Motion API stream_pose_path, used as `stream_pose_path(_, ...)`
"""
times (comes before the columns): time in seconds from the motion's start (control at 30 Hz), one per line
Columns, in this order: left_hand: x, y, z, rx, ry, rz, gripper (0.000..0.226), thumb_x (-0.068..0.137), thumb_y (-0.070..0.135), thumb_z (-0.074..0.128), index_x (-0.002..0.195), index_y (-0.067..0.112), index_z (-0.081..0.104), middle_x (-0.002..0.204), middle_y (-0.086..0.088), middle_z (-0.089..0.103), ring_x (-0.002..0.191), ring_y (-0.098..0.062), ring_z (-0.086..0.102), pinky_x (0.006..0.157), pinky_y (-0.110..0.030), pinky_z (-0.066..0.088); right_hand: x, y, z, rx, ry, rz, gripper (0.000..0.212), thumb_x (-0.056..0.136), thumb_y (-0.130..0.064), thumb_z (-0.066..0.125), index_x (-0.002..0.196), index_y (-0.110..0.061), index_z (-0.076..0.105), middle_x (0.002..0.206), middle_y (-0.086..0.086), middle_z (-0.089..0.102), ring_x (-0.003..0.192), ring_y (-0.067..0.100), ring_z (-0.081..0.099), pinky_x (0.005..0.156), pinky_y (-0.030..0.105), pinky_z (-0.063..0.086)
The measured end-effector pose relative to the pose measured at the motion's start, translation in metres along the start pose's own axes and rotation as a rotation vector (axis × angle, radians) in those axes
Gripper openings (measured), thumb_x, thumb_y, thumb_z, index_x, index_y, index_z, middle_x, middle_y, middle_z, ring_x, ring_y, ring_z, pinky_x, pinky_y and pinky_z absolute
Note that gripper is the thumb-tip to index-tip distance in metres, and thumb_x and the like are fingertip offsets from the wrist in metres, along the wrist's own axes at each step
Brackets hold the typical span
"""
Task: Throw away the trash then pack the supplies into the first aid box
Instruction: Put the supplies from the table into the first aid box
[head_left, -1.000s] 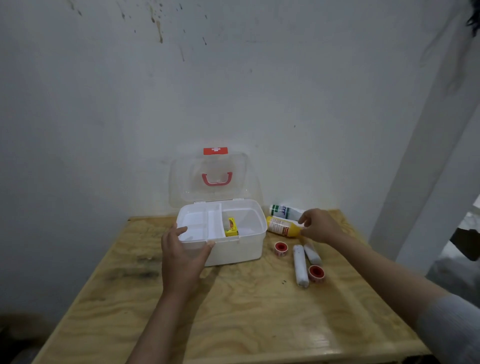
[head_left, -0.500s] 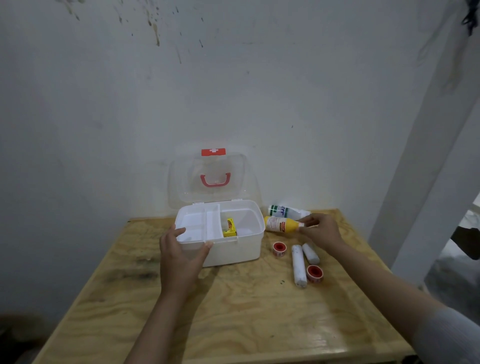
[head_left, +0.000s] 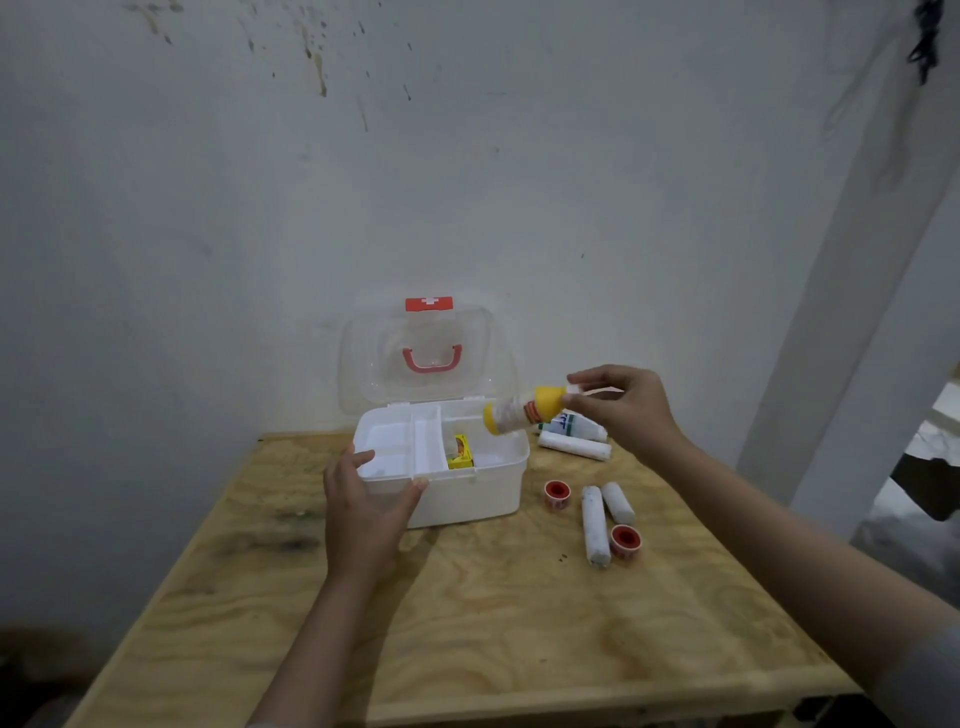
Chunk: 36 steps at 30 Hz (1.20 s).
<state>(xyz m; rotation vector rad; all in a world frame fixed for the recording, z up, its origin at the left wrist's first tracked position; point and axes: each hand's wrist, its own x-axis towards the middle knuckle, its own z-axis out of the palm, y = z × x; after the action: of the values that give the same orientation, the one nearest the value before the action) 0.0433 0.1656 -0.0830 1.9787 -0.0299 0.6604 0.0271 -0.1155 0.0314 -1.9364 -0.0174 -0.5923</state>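
The first aid box (head_left: 470, 493) stands lid-open on the wooden surface (head_left: 519, 623); the left hand (head_left: 366, 512) grips its front-left corner, while the right hand (head_left: 621, 410) pinches the yellow bottle (head_left: 522, 413) at its cap end, tilted in the air above the box's right rim. One small yellow carton (head_left: 460, 452) already sits in the box; to the box's right lie two red tape rolls (head_left: 557, 492), three gauze rolls (head_left: 594, 525) and a green-labelled bottle (head_left: 569, 427), unpacked. Assessed risk: the fingertip hold at one end is weak, so the bottle could slip, strike the rim and roll off the surface.
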Motion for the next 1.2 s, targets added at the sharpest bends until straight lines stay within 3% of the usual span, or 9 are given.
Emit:
stream_pose_path(0.17,0.0,0.001,-0.002,-0.012,-0.008,0.001,0.064,0.069,0.04,0.079,0.12,0.031,0.04,0.136,0.001,0.039,0.117,-0.013,0.042,0.088,-0.033,0.048,-0.001,-0.012,0.039,-0.194,-0.174,-0.091,0.023,0.07,-0.012,0.08,0.092,-0.012,0.074,0.094,0.004,0.073,0.073,0.014,0.07,0.07,0.027,0.059)
stream_pose_path(0.3,0.0,0.005,-0.003,0.009,-0.013,-0.007,0.067,0.069,0.041,0.079,0.122,0.028,0.04,0.136,0.0,0.038,0.116,-0.014,0.042,0.084,-0.031,0.05,-0.001,-0.019,0.07,-0.294,-0.291,-0.122,0.023,0.072,-0.012,0.078,0.093,-0.007,0.072,0.097,0.007,0.072,0.077,0.018,0.069,0.069,0.025,0.056)
stream_pose_path(0.47,0.001,0.007,-0.003,0.034,-0.014,0.001,0.068,0.069,0.041,0.079,0.123,0.027,0.04,0.135,-0.001,0.039,0.115,-0.015,0.043,0.078,-0.025,0.047,-0.002,-0.019,0.092,-0.375,-0.452,-0.165,0.02,0.07,-0.015,0.08,0.087,-0.007,0.072,0.096,0.005,0.072,0.076,0.019,0.07,0.078,0.039,0.058)
stream_pose_path(0.63,0.0,0.007,-0.004,0.026,-0.013,-0.001,0.069,0.07,0.04,0.079,0.125,0.022,0.042,0.136,-0.004,0.04,0.117,-0.018,0.044,0.081,-0.027,0.048,-0.003,-0.019,0.077,-0.393,-0.567,-0.136,0.027,0.076,-0.019,0.076,0.102,-0.013,0.07,0.111,0.0,0.068,0.089,0.014,0.069,0.081,0.028,0.057)
stream_pose_path(0.73,0.001,0.007,-0.005,0.015,-0.019,0.005,0.067,0.07,0.038,0.079,0.124,0.022,0.043,0.136,-0.003,0.039,0.118,-0.02,0.045,0.083,-0.029,0.046,-0.009,-0.011,0.048,-0.423,-0.489,-0.121,0.025,0.077,-0.021,0.075,0.1,-0.015,0.07,0.103,-0.001,0.07,0.081,0.008,0.067,0.071,0.017,0.052)
stream_pose_path(0.87,0.0,0.005,-0.006,0.006,-0.014,0.009,0.066,0.07,0.038,0.079,0.124,0.021,0.044,0.135,-0.003,0.039,0.119,-0.019,0.044,0.085,-0.031,0.044,-0.031,0.009,0.011,-0.559,-0.33,-0.005,0.014,0.076,-0.024,0.074,0.086,-0.013,0.072,0.068,-0.006,0.064,0.058,0.002,0.055,0.055,0.016,0.041)
stream_pose_path(0.93,0.0,0.006,-0.006,-0.004,-0.015,0.013,0.066,0.071,0.037,0.079,0.123,0.02,0.044,0.135,-0.004,0.039,0.12,-0.02,0.044,0.086,-0.03,0.042,-0.052,0.021,0.001,-0.645,-0.296,0.06,0.013,0.077,-0.026,0.072,0.082,-0.014,0.071,0.06,-0.009,0.057,0.054,0.004,0.051,0.049,0.017,0.035)
stream_pose_path(1.1,0.0,0.006,-0.005,-0.023,-0.014,0.022,0.064,0.07,0.033,0.081,0.122,0.016,0.046,0.133,-0.007,0.04,0.121,-0.021,0.044,0.09,-0.028,0.039,-0.101,0.047,0.004,-0.812,-0.203,0.088,0.026,0.078,-0.043,0.067,0.083,-0.018,0.069,0.08,0.0,0.064,0.078,0.018,0.061,0.059,0.027,0.042)
stream_pose_path(1.2,-0.001,0.007,-0.006,-0.02,-0.012,0.019,0.064,0.07,0.034,0.08,0.121,0.017,0.046,0.133,-0.006,0.04,0.12,-0.021,0.045,0.09,-0.03,0.041,-0.116,0.057,0.019,-0.908,-0.15,0.062,0.034,0.081,-0.047,0.062,0.095,-0.016,0.065,0.1,0.005,0.066,0.084,0.022,0.063,0.056,0.028,0.043)
